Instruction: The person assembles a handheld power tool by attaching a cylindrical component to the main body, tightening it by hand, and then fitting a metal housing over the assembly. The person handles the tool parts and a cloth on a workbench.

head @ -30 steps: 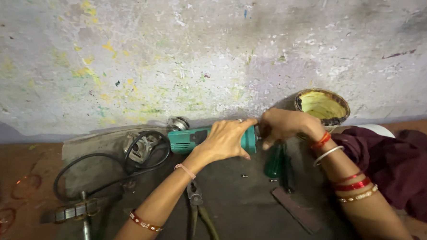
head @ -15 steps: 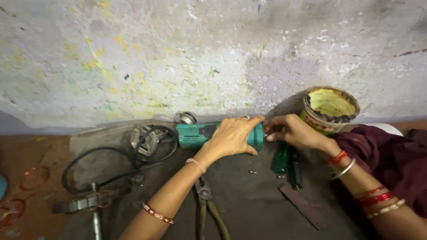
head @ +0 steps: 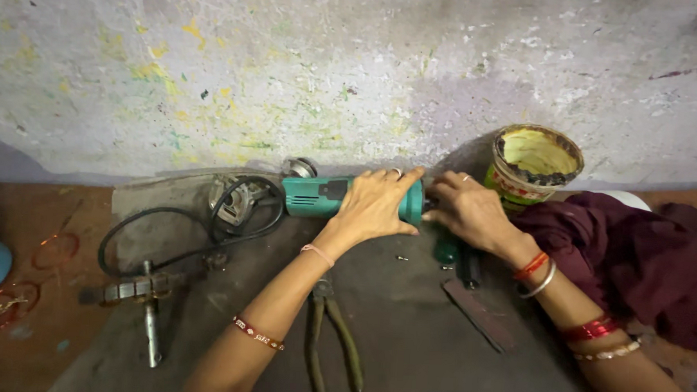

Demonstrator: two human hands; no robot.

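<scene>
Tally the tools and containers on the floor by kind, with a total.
Teal angle grinder body: 1
Pliers: 1
Metal armature shaft: 1
Detached grinder head with black cord: 1
Flat dark bar: 1
Paint-stained tub: 1
Total: 6

One package shows: a round tin can point(head: 535, 166) standing open against the wall, just beyond the right hand point(head: 469, 211). Its inside is coated pale yellow, its rim dark and crusted. A label point(head: 510, 187) wraps its side, green with a red band. No signs or screens appear.
</scene>
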